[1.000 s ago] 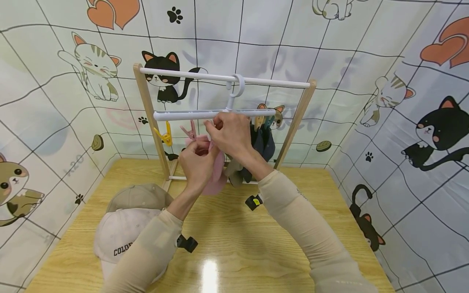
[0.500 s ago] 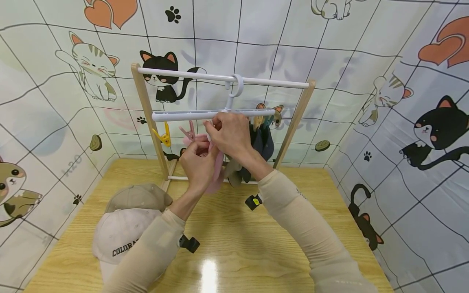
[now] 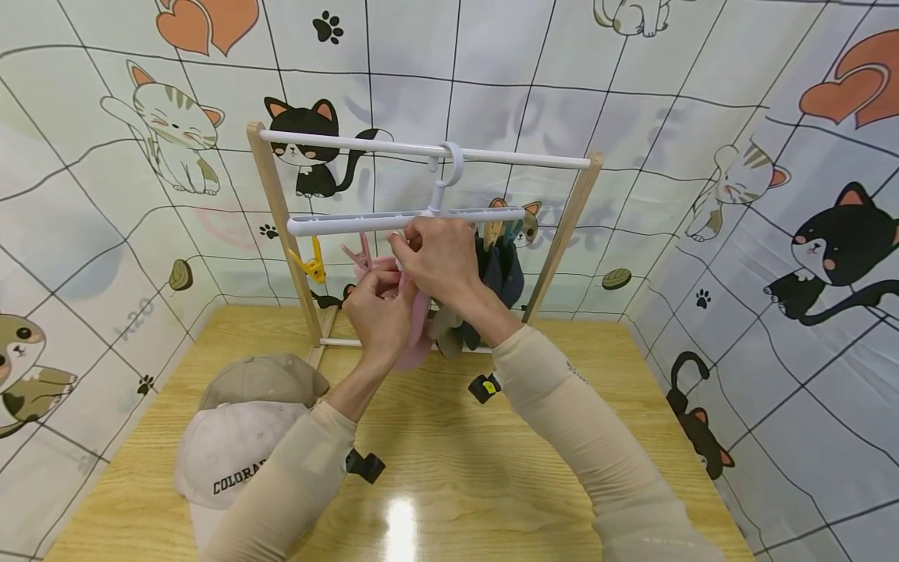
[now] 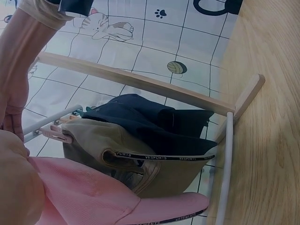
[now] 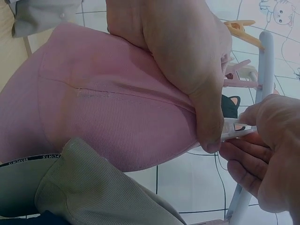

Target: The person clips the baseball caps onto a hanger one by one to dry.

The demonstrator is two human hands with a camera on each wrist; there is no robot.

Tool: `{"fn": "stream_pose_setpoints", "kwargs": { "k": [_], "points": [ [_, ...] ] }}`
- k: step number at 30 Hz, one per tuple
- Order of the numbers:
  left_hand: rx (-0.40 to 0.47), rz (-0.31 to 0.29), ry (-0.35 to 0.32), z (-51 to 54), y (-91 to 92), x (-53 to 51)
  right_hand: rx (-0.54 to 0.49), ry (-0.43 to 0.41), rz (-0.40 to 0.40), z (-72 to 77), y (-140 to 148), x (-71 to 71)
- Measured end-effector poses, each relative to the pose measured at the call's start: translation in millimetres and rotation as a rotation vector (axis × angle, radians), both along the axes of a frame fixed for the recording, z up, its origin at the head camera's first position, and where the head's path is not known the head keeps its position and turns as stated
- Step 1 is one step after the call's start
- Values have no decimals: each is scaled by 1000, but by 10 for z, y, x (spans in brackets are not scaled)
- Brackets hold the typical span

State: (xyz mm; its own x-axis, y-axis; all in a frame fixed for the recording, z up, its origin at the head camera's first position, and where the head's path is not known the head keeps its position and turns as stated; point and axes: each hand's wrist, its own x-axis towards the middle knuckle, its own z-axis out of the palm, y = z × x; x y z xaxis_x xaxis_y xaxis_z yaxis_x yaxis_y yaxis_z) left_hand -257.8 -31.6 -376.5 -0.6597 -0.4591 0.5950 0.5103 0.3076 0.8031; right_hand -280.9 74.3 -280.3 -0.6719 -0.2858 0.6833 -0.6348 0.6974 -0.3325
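Note:
A pink cap (image 3: 414,343) hangs below the white clip hanger (image 3: 351,225). My left hand (image 3: 379,312) pinches the cap's edge between thumb and fingers, plain in the right wrist view. Just right of it, my right hand (image 3: 444,261) pinches a white clothespin (image 5: 230,129) under the hanger bar, close against the cap's edge. Whether the clothespin's jaws grip the fabric is hidden by the fingers. Beside the pink cap hang an olive-khaki cap (image 4: 98,140) and a dark navy cap (image 4: 140,115).
The hanger hooks over the top rail (image 3: 520,158) of a wood-ended rack. A yellow clothespin (image 3: 314,261) and a pink clothespin (image 3: 360,254) dangle at the left. On the table (image 3: 449,468) lie a beige cap (image 3: 260,378) and a pale cap (image 3: 232,445) with lettering.
Both hands keep nearly the same place and hold. The pink cap's lower part has shifted slightly and shows narrower than a second ago; the head view has drifted a little.

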Motion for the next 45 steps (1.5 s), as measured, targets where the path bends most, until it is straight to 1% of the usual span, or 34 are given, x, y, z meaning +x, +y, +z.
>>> {"fn": "stream_pose_setpoints", "kwargs": {
  "k": [2,7,10,13,18,23,27,36,45],
  "points": [
    [5,-3,18,-2,5,-8,3,5,-4,-2,-7,2],
    [-14,-1,69,-10,5,-26,22,12,-15,-6,-20,4],
    [-40,-5,76,-15,-6,-41,36,16,-21,-8,-26,3],
    [-65,-12,57,-10,-19,-53,45,21,-28,-10,-27,1],
    [-116,12,10,-3,-32,-66,51,26,-33,-12,-20,-2],
    [-141,25,-1,0,-34,-63,59,34,-40,-18,-15,-5],
    [-129,25,-2,7,-29,-60,65,37,-42,-15,-16,-5],
    [-51,7,9,21,-2,-56,71,49,-30,-16,-18,-14],
    [-56,61,25,32,14,-78,85,60,-38,-29,-19,-18]
  ]
}}
